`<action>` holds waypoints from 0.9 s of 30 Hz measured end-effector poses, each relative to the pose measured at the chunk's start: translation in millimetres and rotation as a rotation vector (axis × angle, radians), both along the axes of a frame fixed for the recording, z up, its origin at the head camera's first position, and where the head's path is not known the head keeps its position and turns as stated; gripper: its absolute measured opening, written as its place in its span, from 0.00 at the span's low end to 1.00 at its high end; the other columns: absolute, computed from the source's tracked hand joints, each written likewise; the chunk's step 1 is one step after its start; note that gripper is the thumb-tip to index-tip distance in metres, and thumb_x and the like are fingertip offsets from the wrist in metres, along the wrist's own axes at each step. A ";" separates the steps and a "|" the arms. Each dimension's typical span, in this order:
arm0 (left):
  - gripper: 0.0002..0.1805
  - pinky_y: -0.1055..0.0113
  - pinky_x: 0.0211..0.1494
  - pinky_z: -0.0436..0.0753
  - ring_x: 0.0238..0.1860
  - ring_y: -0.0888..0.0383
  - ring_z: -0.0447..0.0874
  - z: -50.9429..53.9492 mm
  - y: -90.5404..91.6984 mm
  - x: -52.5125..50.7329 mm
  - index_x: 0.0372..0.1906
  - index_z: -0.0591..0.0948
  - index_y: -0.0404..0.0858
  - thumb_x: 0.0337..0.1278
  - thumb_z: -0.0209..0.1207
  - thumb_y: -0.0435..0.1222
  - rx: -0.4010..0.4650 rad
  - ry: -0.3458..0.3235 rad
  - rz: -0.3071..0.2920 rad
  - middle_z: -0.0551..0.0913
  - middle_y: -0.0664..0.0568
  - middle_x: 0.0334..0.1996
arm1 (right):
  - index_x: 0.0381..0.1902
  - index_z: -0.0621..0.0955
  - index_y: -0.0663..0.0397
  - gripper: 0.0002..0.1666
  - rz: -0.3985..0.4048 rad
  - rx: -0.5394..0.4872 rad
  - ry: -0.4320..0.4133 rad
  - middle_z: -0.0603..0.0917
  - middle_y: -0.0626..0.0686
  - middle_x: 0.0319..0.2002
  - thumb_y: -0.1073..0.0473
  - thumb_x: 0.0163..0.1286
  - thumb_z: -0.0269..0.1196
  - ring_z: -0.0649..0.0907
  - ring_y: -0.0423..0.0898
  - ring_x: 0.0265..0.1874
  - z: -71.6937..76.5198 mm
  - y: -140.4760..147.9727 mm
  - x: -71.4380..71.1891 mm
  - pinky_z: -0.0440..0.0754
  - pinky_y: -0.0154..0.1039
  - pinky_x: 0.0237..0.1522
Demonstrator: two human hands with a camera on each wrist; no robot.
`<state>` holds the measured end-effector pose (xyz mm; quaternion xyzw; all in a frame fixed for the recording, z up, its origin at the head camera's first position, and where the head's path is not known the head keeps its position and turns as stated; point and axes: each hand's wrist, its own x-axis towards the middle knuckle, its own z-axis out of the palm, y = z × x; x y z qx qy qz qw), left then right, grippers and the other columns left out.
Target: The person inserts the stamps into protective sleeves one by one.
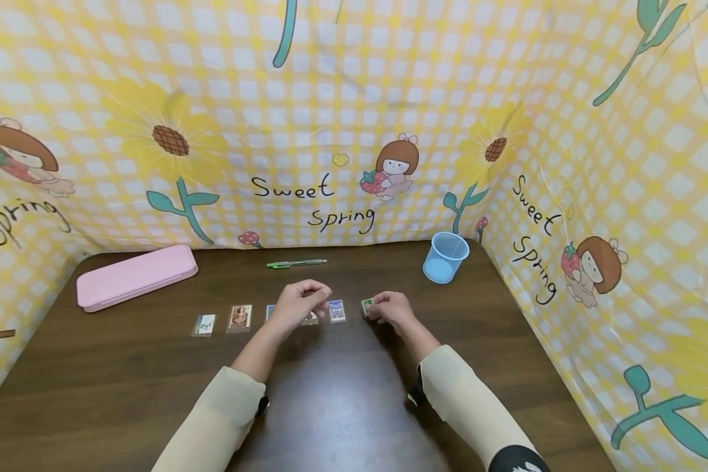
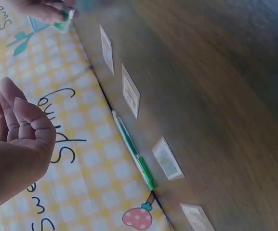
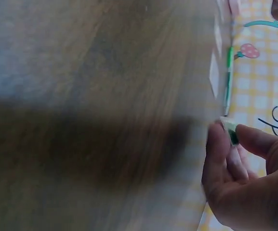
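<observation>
My right hand (image 1: 394, 309) pinches a small green card (image 1: 366, 306) between thumb and fingers at the right end of a row of cards. In the right wrist view, the green card (image 3: 231, 132) appears tilted at the fingertips. Over the row's middle hovers my left hand (image 1: 297, 305), its fingers loosely bent and nothing visible in them. Beneath it two cards are partly hidden. A blue-and-white card (image 1: 337, 311) lies just to its right. Further left are a brown picture card (image 1: 239, 317) and a pale card (image 1: 204, 325) in clear sleeves.
Behind the cards lies a green pen (image 1: 297, 263) on the dark wooden table (image 1: 342, 406). A pink case (image 1: 137, 276) sits at the back left, and a blue mesh cup (image 1: 445, 258) stands at the back right. Yellow checked cloth (image 1: 307, 118) surrounds the table.
</observation>
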<state>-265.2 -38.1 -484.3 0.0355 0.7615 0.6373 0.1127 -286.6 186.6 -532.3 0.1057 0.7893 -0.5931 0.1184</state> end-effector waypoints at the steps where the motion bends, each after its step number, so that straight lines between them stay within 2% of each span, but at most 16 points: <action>1: 0.16 0.63 0.30 0.78 0.27 0.48 0.83 -0.2 -0.5 -0.1 0.43 0.80 0.31 0.61 0.59 0.42 0.005 -0.001 0.003 0.84 0.42 0.29 | 0.33 0.79 0.67 0.06 0.003 -0.005 -0.018 0.81 0.57 0.29 0.70 0.57 0.64 0.83 0.44 0.22 -1.3 -0.7 -1.8 0.80 0.35 0.24; 3: 0.15 0.62 0.32 0.80 0.27 0.47 0.83 0.3 -1.2 -0.3 0.42 0.80 0.32 0.61 0.59 0.41 0.025 0.002 0.013 0.84 0.42 0.29 | 0.34 0.80 0.69 0.06 -0.008 0.013 -0.028 0.82 0.58 0.29 0.71 0.58 0.62 0.83 0.45 0.22 -1.7 -1.9 -4.1 0.82 0.36 0.25; 8: 0.15 0.66 0.29 0.79 0.23 0.55 0.81 3.8 -3.4 -0.7 0.41 0.80 0.30 0.61 0.59 0.40 0.084 0.038 0.055 0.84 0.45 0.26 | 0.29 0.85 0.64 0.05 -0.087 0.217 0.059 0.82 0.52 0.26 0.67 0.52 0.66 0.76 0.42 0.21 0.2 0.2 -8.9 0.76 0.33 0.24; 12: 0.17 0.72 0.24 0.76 0.22 0.58 0.81 4.4 -5.7 -0.8 0.43 0.79 0.28 0.60 0.60 0.40 0.113 0.032 0.072 0.83 0.50 0.24 | 0.25 0.84 0.63 0.04 -0.122 0.250 0.056 0.79 0.49 0.17 0.68 0.50 0.69 0.74 0.40 0.16 -2.3 4.3 -11.4 0.74 0.34 0.21; 14: 0.17 0.72 0.25 0.76 0.23 0.57 0.82 3.6 -7.0 -1.0 0.43 0.79 0.28 0.60 0.60 0.40 0.122 0.024 0.076 0.84 0.48 0.25 | 0.24 0.82 0.61 0.06 -0.100 0.282 0.046 0.77 0.48 0.13 0.67 0.49 0.71 0.75 0.40 0.12 -4.2 6.1 -11.7 0.75 0.33 0.18; 17: 0.17 0.72 0.25 0.77 0.22 0.59 0.81 3.0 -9.0 -0.7 0.43 0.79 0.29 0.60 0.60 0.40 0.125 0.021 0.090 0.84 0.44 0.27 | 0.22 0.83 0.57 0.07 -0.041 0.411 0.081 0.79 0.47 0.12 0.64 0.50 0.72 0.76 0.39 0.12 -5.5 7.8 -12.2 0.74 0.32 0.18; 19: 0.17 0.71 0.26 0.78 0.22 0.60 0.81 2.9 -10.3 -1.3 0.43 0.79 0.29 0.60 0.60 0.41 0.126 0.023 0.102 0.84 0.43 0.28 | 0.21 0.83 0.55 0.06 0.002 0.522 0.134 0.80 0.46 0.15 0.61 0.49 0.72 0.77 0.40 0.15 -4.8 8.0 -12.5 0.74 0.33 0.21; 23: 0.18 0.70 0.26 0.77 0.22 0.59 0.81 3.7 -14.4 -2.3 0.44 0.79 0.29 0.61 0.60 0.42 0.109 0.023 0.116 0.84 0.48 0.26 | 0.22 0.82 0.53 0.07 0.036 0.677 0.206 0.82 0.47 0.22 0.59 0.47 0.72 0.78 0.47 0.25 -4.4 7.5 -12.1 0.75 0.40 0.30; 27: 0.17 0.70 0.27 0.76 0.22 0.59 0.81 5.1 -20.6 -4.0 0.44 0.78 0.31 0.61 0.59 0.42 0.107 0.023 0.129 0.83 0.54 0.23 | 0.29 0.78 0.55 0.14 0.023 0.700 0.214 0.81 0.52 0.28 0.61 0.45 0.72 0.79 0.53 0.31 -5.2 7.2 -12.5 0.76 0.45 0.36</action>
